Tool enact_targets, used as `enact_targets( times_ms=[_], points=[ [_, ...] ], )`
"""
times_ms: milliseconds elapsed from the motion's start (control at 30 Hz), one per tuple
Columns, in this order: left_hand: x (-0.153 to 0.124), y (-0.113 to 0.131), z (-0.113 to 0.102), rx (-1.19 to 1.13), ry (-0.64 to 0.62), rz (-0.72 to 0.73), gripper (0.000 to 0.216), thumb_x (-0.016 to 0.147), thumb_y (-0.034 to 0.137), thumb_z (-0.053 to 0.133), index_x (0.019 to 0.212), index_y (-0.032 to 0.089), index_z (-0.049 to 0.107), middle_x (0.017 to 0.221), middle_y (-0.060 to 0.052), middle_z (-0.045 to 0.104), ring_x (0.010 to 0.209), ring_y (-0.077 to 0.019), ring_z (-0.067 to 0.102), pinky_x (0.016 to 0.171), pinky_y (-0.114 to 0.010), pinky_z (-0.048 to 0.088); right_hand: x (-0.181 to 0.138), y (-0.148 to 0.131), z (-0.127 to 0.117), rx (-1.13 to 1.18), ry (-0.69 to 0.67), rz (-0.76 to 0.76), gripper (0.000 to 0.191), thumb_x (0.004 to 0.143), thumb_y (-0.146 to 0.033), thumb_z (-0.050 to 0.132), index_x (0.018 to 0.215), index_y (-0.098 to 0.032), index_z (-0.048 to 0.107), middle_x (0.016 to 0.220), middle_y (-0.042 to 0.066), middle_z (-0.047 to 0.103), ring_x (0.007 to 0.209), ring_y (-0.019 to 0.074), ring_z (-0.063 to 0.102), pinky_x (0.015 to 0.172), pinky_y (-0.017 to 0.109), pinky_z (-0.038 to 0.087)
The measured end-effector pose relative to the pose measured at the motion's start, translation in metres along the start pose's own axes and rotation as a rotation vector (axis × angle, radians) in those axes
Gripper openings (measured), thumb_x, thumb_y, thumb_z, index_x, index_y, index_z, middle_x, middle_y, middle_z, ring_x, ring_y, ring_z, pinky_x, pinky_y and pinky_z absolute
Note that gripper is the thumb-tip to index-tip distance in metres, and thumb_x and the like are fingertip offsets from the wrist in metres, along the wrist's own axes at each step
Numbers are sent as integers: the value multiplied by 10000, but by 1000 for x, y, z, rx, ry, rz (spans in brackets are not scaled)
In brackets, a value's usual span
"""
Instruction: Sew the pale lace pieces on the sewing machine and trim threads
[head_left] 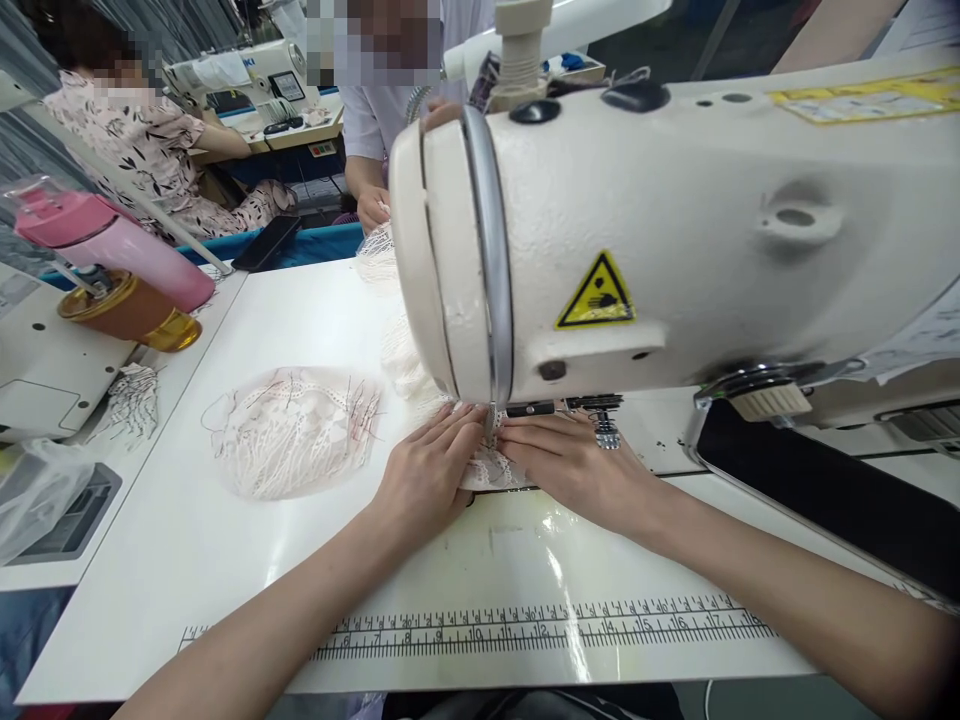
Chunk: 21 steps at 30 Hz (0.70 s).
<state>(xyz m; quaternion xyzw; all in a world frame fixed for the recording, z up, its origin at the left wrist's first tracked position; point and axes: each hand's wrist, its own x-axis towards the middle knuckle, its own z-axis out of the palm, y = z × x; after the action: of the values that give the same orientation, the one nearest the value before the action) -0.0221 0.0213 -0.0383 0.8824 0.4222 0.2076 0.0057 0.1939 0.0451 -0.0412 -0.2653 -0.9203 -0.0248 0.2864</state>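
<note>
The left hand [431, 465] and right hand [571, 468] are lying flat and open, pinning the lace piece [487, 470] under the sewing machine [675, 230] needle. The lace is probably behaving as light, limp and snag-prone. Press flat near its edges.

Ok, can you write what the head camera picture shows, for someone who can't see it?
A person's left hand and right hand press a piece of white lace flat at the needle of a cream sewing machine on a white table. A lace pile lies to the left.
</note>
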Motion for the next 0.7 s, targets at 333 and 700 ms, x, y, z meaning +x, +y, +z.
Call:
enact_targets(
  times_ms=[333, 700],
  points=[
    [0, 1, 2, 38, -4, 40, 513, 816, 125, 483, 1325, 122, 539, 1336, -104, 607, 1251, -253, 569, 1083, -461, 476, -3, 3, -4, -151, -7, 45, 268, 882, -48, 503, 990, -213, 683, 1079, 5, 732, 932, 187, 671, 689, 323, 452],
    [1, 1, 3, 50, -70, 40, 429, 957, 282, 457, 1360, 155, 530, 1377, -118, 570, 1316, -277, 504, 1112, -502, 423, 1, 14, -2, -31, 23, 112, 238, 908, -142, 464, 910, -265, 668, 927, -15, 739, 741, 171, 634, 703, 345, 501]
  ],
)
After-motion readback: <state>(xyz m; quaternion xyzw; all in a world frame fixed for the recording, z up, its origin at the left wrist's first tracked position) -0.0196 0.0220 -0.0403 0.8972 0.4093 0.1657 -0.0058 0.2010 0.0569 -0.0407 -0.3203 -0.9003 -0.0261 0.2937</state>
